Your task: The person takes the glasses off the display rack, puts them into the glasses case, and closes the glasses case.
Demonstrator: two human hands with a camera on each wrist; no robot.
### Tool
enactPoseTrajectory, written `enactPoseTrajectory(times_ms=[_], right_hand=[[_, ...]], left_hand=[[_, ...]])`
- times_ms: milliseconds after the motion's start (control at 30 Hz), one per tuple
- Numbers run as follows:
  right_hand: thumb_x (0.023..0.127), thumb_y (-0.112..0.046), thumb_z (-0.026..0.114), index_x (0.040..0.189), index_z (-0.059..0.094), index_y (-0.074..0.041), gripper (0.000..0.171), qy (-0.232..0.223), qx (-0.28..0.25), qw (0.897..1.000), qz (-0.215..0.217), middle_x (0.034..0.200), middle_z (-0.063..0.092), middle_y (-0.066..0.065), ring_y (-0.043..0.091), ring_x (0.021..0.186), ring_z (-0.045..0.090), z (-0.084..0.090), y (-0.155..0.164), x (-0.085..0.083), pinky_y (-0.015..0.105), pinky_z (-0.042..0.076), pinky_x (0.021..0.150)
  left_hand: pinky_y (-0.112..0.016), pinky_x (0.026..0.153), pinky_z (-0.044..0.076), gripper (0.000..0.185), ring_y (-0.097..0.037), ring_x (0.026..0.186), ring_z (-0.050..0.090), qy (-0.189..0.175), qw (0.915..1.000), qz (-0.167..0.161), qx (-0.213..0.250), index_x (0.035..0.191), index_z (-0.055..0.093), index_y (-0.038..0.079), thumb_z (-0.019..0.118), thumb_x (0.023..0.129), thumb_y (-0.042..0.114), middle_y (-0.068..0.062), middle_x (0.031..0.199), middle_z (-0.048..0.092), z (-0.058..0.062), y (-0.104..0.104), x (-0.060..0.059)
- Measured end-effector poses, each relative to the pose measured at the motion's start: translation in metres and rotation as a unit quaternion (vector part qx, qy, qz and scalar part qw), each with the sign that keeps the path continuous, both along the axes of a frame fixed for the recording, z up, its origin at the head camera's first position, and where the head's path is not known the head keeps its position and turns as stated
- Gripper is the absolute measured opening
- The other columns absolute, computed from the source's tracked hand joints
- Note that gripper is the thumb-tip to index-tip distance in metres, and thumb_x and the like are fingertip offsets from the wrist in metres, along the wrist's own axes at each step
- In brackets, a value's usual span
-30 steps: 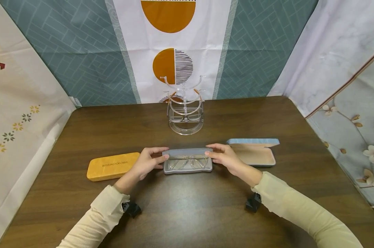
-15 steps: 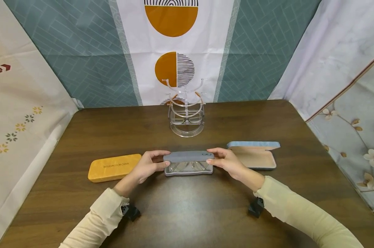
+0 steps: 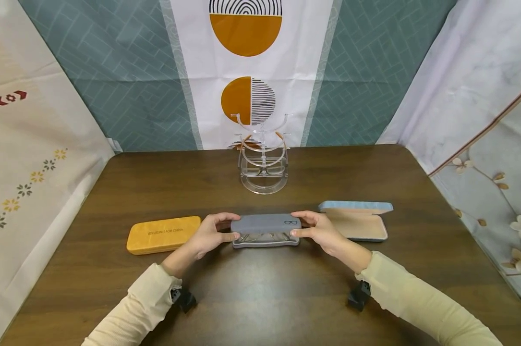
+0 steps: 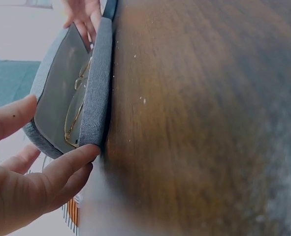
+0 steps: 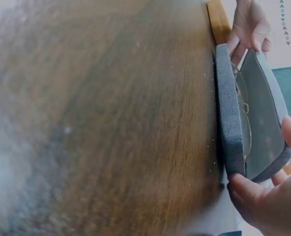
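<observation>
A grey glasses case (image 3: 260, 223) sits on the table with its lid tilted partway over the base. Inside lie thin gold-framed eyeglasses (image 5: 246, 106), visible through the front gap. My left hand (image 3: 210, 234) holds the case's left end, thumb at the lid's front edge. The right hand (image 3: 319, 231) grips the opposite end in the same way, its thumb on the lid edge by a small printed glasses mark. Seen from the left wrist, the lid's pale lining (image 4: 59, 98) faces the eyeglasses, and a lower finger (image 4: 81, 155) touches the base's corner.
A yellow glasses case (image 3: 163, 234), closed, lies just left of my left hand. Behind my right hand is a blue glasses case (image 3: 359, 226) with its lid up. At the back stands a clear display rack (image 3: 264, 185) bearing eyeglasses. Wrist cameras hang under both forearms.
The grey lid has swung forward and down, covering more of the eyeglasses. Both hands have followed it at the case's ends. The head view has shifted slightly.
</observation>
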State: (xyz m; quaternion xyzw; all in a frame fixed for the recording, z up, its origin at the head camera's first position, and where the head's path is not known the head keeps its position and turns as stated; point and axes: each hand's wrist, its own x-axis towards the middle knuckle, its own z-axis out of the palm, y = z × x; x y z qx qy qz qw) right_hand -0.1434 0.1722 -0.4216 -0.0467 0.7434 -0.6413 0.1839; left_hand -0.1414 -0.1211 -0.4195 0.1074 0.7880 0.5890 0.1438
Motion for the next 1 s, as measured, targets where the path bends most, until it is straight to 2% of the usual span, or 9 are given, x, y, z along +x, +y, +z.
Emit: enactPoseTrajectory(times_ms=[333, 567, 700, 800, 1000], right_hand=[[0.076, 0.003, 0.069, 0.125, 0.049, 0.006, 0.054, -0.007, -0.001, 1.0, -0.014, 0.132, 0.044, 0.022, 0.035, 0.123, 0.038, -0.001, -0.002, -0.002, 0.042, 0.037, 0.098], [0.072, 0.013, 0.068, 0.125, 0.047, 0.01, 0.057, 0.001, -0.016, 1.0, -0.021, 0.13, 0.044, 0.026, 0.035, 0.113, 0.048, -0.009, -0.003, -0.005, 0.031, 0.047, 0.086], [0.07, 0.015, 0.068, 0.124, 0.048, 0.009, 0.057, 0.002, -0.013, 1.0, -0.026, 0.128, 0.046, 0.026, 0.033, 0.111, 0.05, -0.01, -0.004, -0.004, 0.028, 0.049, 0.083], [0.07, 0.015, 0.067, 0.124, 0.048, 0.009, 0.057, 0.0, -0.013, 1.0, -0.023, 0.127, 0.047, 0.025, 0.034, 0.111, 0.05, -0.009, -0.005, -0.003, 0.03, 0.048, 0.084], [0.073, 0.012, 0.066, 0.121, 0.05, 0.009, 0.051, 0.008, 0.021, 1.0, -0.008, 0.132, 0.043, 0.024, 0.036, 0.119, 0.042, -0.004, -0.003, 0.0, 0.037, 0.042, 0.093]], left_hand=[[-0.037, 0.085, 0.047, 0.04, -0.034, 0.108, 0.053, 0.013, 0.9998, -0.001, -0.013, 0.112, 0.059, -0.005, 0.071, 0.074, -0.003, -0.019, 0.117, 0.056, 0.001, 0.0, -0.001], [-0.046, 0.089, 0.044, 0.036, -0.036, 0.107, 0.053, 0.06, 0.9967, -0.002, -0.055, 0.109, 0.06, -0.007, 0.07, 0.075, -0.004, -0.021, 0.112, 0.059, 0.0, 0.0, -0.001], [-0.047, 0.089, 0.043, 0.036, -0.037, 0.107, 0.053, 0.065, 0.9965, -0.004, -0.053, 0.108, 0.06, -0.008, 0.07, 0.074, -0.004, -0.022, 0.112, 0.058, 0.0, 0.0, -0.001], [-0.046, 0.089, 0.043, 0.036, -0.036, 0.107, 0.054, 0.066, 0.9962, 0.004, -0.057, 0.107, 0.061, -0.006, 0.071, 0.073, -0.005, -0.02, 0.111, 0.059, 0.0, 0.001, 0.0], [-0.044, 0.087, 0.045, 0.034, -0.033, 0.102, 0.056, 0.082, 0.9925, 0.024, -0.087, 0.103, 0.064, -0.003, 0.073, 0.07, -0.005, -0.016, 0.108, 0.06, -0.001, 0.002, 0.002]])
